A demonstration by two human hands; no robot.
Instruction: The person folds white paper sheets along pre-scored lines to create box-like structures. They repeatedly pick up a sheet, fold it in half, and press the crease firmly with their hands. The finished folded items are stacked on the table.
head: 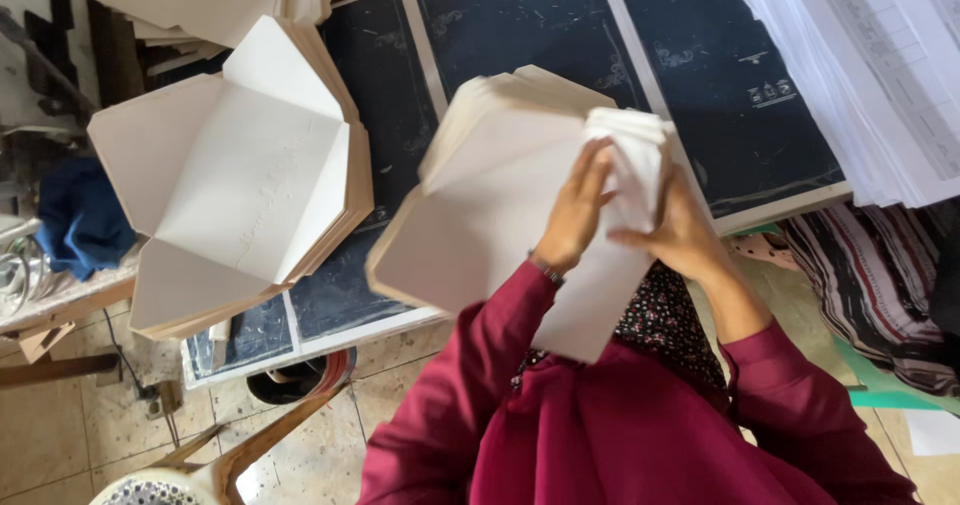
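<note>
- While both hands work, the stack of unfolded paper box blanks [480, 195] is held above the dark table [520, 35].
- Left hand [578, 210] pinches the folded flap [630, 165] shut; right hand [680, 235] closes on the same flap from behind.
- Risk, as I judge it: loose sheets could slide out and fan apart.
- A second blank pile [240, 185] lies at left.

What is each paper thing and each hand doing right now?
Thick stack of flat white die-cut card sheets: lifted, tilted, one flap bent over.
Second stack of white-faced, brown-backed card sheets: lying flat, unfolded, untouched.
Left hand: pressing the bent flap.
Right hand: gripping the flap's edge.
Pile of white printed paper sheets: lying fanned out.
</note>
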